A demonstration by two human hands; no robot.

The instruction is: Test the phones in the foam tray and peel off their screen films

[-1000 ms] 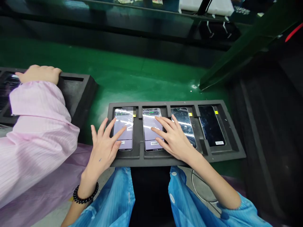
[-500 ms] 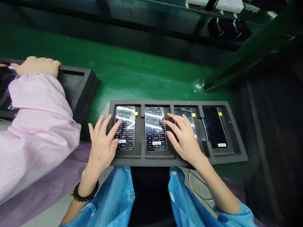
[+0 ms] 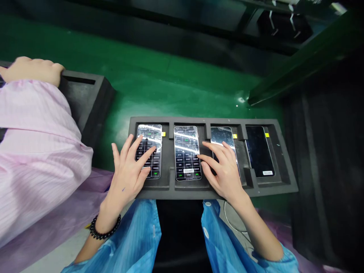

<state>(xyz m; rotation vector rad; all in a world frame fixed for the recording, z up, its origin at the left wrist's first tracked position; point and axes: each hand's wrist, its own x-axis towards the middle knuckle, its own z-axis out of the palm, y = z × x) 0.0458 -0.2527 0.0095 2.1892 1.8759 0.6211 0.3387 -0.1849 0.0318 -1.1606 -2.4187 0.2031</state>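
Note:
A long black foam tray point(image 3: 170, 194) lies in front of me, with several smartphones in its compartments. My left hand point(image 3: 128, 171) spreads its fingers over the leftmost phone point(image 3: 149, 131), whose lit screen shows a grid of buttons. My right hand point(image 3: 223, 167) is also open. Its index fingertip is at the right edge of the second phone point(image 3: 186, 151), which shows a similar grid, and the palm partly covers the third phone point(image 3: 222, 133). The rightmost phone point(image 3: 260, 151) has a dark screen and a white label near its bottom. Whether the fingertips touch the glass I cannot tell.
On the left, a co-worker's hand point(image 3: 34, 70) in a pink sleeve rests on another black foam tray point(image 3: 85, 94). Both trays are on a green tabletop point(image 3: 159, 87). A green post point(image 3: 284, 83) rises at the right. Yellow tabs point(image 3: 266, 135) stick out beside some phones.
My left hand has shifted right and further over the leftmost phone. My right index fingertip has moved slightly down along the second phone's edge. The co-worker's hand sits further left in view.

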